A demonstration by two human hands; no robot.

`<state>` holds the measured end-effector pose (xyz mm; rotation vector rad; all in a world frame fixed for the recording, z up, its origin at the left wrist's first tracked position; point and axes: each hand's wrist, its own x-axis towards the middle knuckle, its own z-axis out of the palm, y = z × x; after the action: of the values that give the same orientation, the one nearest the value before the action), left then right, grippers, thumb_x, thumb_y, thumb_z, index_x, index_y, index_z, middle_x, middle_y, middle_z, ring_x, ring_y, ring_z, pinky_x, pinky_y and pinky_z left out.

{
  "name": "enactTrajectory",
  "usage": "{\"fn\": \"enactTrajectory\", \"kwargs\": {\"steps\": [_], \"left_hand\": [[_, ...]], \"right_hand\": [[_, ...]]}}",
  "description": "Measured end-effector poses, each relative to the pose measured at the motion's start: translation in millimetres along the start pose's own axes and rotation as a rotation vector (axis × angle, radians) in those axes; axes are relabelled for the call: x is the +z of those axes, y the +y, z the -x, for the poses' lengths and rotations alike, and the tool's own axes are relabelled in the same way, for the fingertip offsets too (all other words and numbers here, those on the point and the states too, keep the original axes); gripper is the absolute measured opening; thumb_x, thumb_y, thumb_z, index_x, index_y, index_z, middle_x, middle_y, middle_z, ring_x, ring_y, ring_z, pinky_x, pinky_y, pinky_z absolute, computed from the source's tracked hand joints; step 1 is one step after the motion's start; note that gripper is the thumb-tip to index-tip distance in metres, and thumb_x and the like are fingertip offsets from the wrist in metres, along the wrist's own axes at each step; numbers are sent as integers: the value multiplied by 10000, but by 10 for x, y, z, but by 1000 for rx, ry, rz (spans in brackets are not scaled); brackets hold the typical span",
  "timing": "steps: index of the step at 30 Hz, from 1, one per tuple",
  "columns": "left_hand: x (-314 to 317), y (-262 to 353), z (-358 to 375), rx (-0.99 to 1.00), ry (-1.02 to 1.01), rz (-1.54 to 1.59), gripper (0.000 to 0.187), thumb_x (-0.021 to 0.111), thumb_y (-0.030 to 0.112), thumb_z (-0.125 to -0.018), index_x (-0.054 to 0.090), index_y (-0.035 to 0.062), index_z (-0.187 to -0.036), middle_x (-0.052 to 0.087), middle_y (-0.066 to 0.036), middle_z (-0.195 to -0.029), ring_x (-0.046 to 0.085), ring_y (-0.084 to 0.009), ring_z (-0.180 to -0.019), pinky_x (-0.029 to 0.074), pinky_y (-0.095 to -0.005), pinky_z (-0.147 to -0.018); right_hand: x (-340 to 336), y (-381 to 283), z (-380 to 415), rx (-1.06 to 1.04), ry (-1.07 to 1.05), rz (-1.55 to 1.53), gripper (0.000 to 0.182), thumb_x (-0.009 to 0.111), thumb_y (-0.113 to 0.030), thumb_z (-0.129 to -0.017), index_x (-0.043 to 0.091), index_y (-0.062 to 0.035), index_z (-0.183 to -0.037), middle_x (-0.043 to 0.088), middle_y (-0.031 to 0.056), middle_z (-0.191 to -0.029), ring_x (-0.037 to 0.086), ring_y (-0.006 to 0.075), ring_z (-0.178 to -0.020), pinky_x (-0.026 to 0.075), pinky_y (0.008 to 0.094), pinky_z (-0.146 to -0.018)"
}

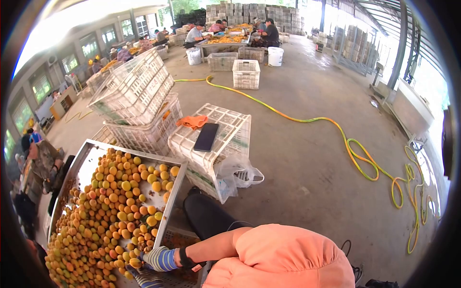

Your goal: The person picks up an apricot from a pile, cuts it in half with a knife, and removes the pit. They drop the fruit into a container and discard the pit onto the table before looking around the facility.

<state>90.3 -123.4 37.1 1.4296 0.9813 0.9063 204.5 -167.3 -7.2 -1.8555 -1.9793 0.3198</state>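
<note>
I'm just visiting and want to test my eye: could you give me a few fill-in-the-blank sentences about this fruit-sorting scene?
1. The gloved hand rests among the fruit in a metal ____.
2. The phone lies on an overturned white ____.
3. The cloth beside the phone is ____.
4. A yellow-green ____ snakes across the concrete floor.

Missing words: tray; crate; orange; hose

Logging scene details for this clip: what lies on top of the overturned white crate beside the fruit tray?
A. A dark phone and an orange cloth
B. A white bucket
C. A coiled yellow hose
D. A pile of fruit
A: the overturned white crate carries a flat dark phone with an orange cloth next to it; the yellow hose lies on the floor, apart from the crate.
</note>
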Motion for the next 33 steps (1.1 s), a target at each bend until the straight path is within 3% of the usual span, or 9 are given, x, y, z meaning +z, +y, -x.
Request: {"fn": "enactTrajectory", "kwargs": {"steps": [10,13,19,21,24,28,30,31,33], "left_hand": [[-108,-318,-225,-251,231,52,300,597,238,-902,633,-22,-1045,654,-104,-902,601,-178,-756,513,-317,-723],[-40,-104,-79,-162,213,4,272,610,240,-896,656,-17,-969,652,-78,-869,589,-165,-716,506,-299,-644],[102,274,170,-157,119,206,219,601,188,-890,645,-17,-952,649,-72,-863,587,-189,-725,496,-307,-646],[66,225,98,-258,62,411,211,596,173,-886,639,-18,-967,651,-75,-871,591,-201,-744,497,-313,-671],[-89,-134,-47,-416,-20,733,205,589,150,-880,630,-19,-990,653,-79,-882,598,-218,-772,498,-321,-710],[-262,-60,-19,3,-94,-370,444,664,331,-810,574,56,-1146,586,-131,-1163,531,-204,-1067,396,-406,-965],[-417,-435,-190,-102,-140,130,421,602,364,-846,587,64,-1141,612,-128,-1123,562,-211,-1031,423,-385,-929],[-576,-697,-361,-287,-265,674,417,571,380,-864,593,68,-1139,625,-126,-1104,577,-215,-1014,436,-374,-912],[-523,-755,-271,-520,-159,891,381,566,351,-874,594,88,-1150,631,-110,-1104,593,-213,-949,447,-352,-890]], "right_hand": [[-55,-127,76,29,115,-196,147,497,-114,-849,604,-14,-864,600,164,-705,623,295,-715,494,358,-623],[318,-7,-63,-340,124,411,181,488,-144,-879,611,-13,-880,611,135,-710,619,290,-709,482,354,-635],[1206,-2,-385,-47,212,-743,304,426,-197,-944,572,-10,-1133,634,112,-968,627,249,-794,471,350,-730],[1528,35,-496,-101,299,-566,335,413,-204,-952,545,-27,-1204,621,114,-1037,628,231,-818,468,340,-751],[1101,-8,-291,-321,260,604,326,416,-211,-944,550,-69,-1205,636,141,-967,630,249,-782,471,342,-702],[327,-19,-96,-221,61,-273,239,438,-210,-916,606,-94,-1040,598,148,-702,590,318,-648,419,393,-545],[-148,-57,53,-166,62,-480,217,447,-172,-898,616,-111,-1021,615,143,-765,573,283,-656,427,362,-567],[647,240,-188,-282,367,143,203,460,-155,-884,613,-93,-1002,618,146,-835,566,273,-708,433,337,-602],[-65,159,-89,-226,177,-294,166,522,-173,-845,599,-86,-963,604,149,-882,565,290,-788,436,372,-686]]}}
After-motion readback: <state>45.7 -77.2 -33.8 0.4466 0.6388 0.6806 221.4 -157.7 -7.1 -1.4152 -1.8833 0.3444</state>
